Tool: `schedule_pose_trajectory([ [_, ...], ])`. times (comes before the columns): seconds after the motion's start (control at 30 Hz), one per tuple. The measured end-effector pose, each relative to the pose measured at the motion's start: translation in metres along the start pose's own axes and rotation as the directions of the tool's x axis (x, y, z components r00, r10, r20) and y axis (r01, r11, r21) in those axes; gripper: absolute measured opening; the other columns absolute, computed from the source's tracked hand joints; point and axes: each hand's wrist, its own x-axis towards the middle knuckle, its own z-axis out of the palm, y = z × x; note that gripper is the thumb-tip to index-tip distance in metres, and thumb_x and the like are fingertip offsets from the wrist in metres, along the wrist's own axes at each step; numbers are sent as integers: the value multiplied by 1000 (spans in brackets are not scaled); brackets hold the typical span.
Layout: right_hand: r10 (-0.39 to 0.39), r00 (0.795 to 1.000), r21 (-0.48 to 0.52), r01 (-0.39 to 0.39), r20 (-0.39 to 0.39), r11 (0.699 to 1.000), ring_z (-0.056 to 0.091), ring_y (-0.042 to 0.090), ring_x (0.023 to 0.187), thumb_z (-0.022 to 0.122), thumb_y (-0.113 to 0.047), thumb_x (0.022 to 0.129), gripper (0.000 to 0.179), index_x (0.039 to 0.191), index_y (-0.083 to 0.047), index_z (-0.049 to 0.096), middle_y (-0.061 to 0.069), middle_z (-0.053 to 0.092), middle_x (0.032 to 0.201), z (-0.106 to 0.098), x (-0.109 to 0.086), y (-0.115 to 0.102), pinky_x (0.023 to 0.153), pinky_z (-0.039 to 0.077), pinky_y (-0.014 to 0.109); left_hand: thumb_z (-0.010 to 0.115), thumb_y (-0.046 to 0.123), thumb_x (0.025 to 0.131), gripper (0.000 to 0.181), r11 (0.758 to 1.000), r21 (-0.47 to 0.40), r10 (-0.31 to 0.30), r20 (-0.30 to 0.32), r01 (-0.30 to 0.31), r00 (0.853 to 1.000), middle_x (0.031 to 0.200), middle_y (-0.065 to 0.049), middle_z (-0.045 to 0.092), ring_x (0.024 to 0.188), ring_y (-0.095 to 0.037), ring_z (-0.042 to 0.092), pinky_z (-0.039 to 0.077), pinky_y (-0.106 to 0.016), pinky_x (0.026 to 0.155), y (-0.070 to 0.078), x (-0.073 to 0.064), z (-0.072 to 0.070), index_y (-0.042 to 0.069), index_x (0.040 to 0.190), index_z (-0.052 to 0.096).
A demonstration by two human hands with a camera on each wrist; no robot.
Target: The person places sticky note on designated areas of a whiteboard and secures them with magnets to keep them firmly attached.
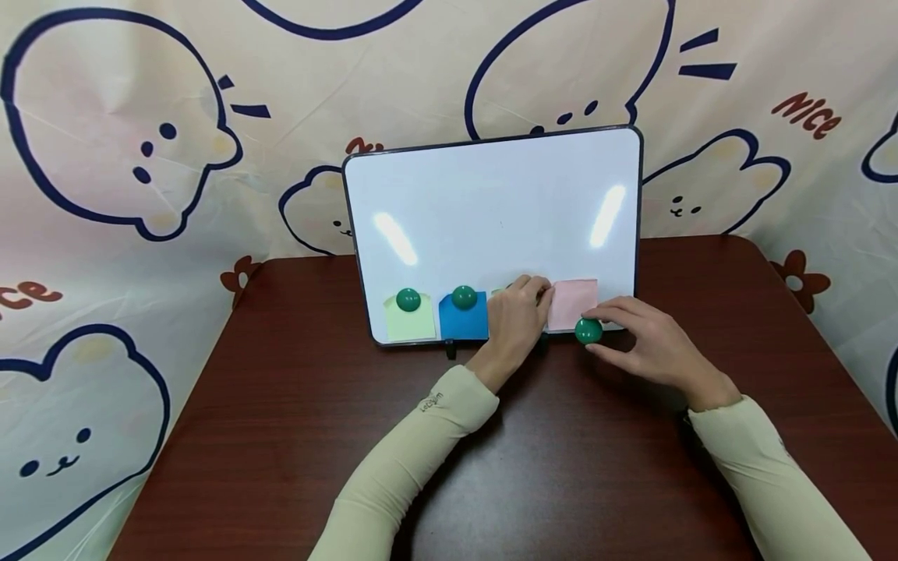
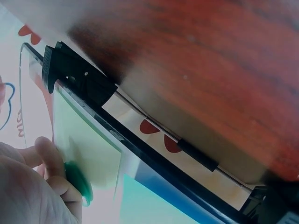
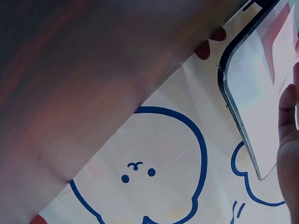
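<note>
My left hand (image 1: 517,312) is at the whiteboard's (image 1: 491,210) lower edge, its fingertips pinching the left side of a pink sticky note (image 1: 574,305). The note stands slightly off the board in the right wrist view. My right hand (image 1: 652,339) holds a round green magnet (image 1: 588,330) between thumb and fingers, just in front of the note's lower right corner. Beside my left hand (image 2: 28,186), another green magnet (image 2: 78,181) sits on a light green note (image 2: 88,144). The head view mostly hides that note behind the hand.
Farther left on the board, green magnets hold a yellow-green note (image 1: 410,321) and a blue note (image 1: 463,321). The board leans upright on a dark brown table (image 1: 295,436), with black clip feet (image 2: 77,74) under its edge. A cartoon-printed cloth (image 1: 140,273) hangs behind.
</note>
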Motion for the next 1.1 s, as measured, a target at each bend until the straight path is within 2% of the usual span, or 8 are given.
schedule_pose_trajectory([
  [0.23, -5, 998, 7, 5, -58, 1000, 61, 12, 95, 92, -11, 65, 60, 121, -14, 71, 4, 68, 109, 2, 5, 2, 99, 31, -2, 70, 33, 93, 15, 1000, 0, -9, 2, 9, 1000, 90, 6, 76, 70, -7, 71, 54, -22, 59, 1, -1, 0, 20, 92, 77],
  [0.43, 5, 997, -43, -8, -72, 999, 62, 17, 99, 92, -16, 67, 60, 122, -13, 70, 6, 69, 112, 6, 7, 3, 102, 27, -1, 71, 33, 93, 15, 1000, -12, -15, 6, 15, 1000, 90, 5, 76, 71, -8, 72, 55, -22, 61, 1, -2, -1, 20, 93, 78],
  [0.5, 11, 997, -66, -16, -79, 998, 63, 18, 100, 92, -17, 67, 60, 123, -14, 70, 6, 69, 112, 8, 7, 4, 102, 29, 0, 70, 33, 93, 16, 1000, -12, -17, 10, 17, 1000, 91, 5, 77, 72, -8, 72, 55, -22, 61, 0, -2, -1, 20, 93, 78],
  [0.57, 17, 996, -83, -24, -84, 996, 63, 18, 101, 91, -19, 68, 59, 123, -15, 70, 6, 68, 113, 9, 9, 4, 101, 39, 7, 70, 33, 93, 16, 1000, -11, -17, 9, 17, 1000, 91, 5, 77, 71, -8, 72, 56, -22, 61, 0, -2, -1, 20, 92, 78],
  [0.63, 27, 996, -96, -36, -84, 995, 63, 19, 101, 91, -19, 68, 59, 123, -15, 70, 6, 68, 113, 9, 10, 5, 97, 49, 20, 70, 33, 93, 15, 1000, -11, -16, 8, 16, 1000, 90, 5, 76, 71, -8, 72, 55, -23, 60, 0, -2, -1, 20, 92, 78],
  [0.77, 51, 996, -100, -58, -76, 993, 63, 20, 101, 91, -18, 69, 58, 123, -14, 69, 7, 68, 114, 10, 14, 5, 88, 55, 43, 70, 33, 93, 14, 1000, -13, -14, 6, 14, 1000, 90, 6, 76, 71, -8, 71, 55, -23, 60, -1, -2, -1, 20, 92, 78],
  [0.93, 61, 995, -101, -68, -80, 993, 62, 26, 99, 91, -17, 68, 59, 123, -11, 69, 11, 68, 113, 11, 17, 6, 85, 55, 49, 70, 32, 93, 14, 1000, -15, -9, 5, 9, 1000, 89, 6, 76, 71, -8, 71, 55, -22, 60, -2, -1, -1, 20, 91, 77],
  [1.1, 77, 993, -107, -87, -93, 991, 62, 25, 98, 91, -20, 71, 59, 124, -12, 69, 10, 68, 113, 11, 21, 7, 86, 55, 46, 70, 32, 94, 14, 1000, -27, 2, 0, -2, 1000, 89, 6, 76, 71, -7, 71, 55, -22, 60, -2, 0, -2, 20, 91, 77],
])
